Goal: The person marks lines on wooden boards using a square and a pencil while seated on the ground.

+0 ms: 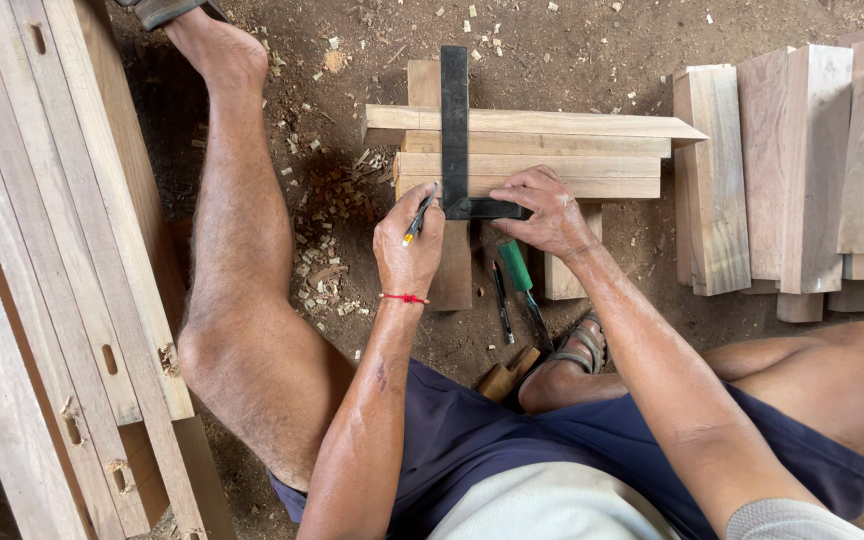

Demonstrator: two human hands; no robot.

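Soft, even daylight, pretty sharp all over; only faint shadows under the stacked wood slats [532,150], slight bending near the edges.

Your head cam looks straight down, pretty close, at your lap and the dirt floor [592,30] (only one view).

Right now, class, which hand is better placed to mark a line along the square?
Left: the left hand holds the pencil beside the black square, while the right hand pins it.
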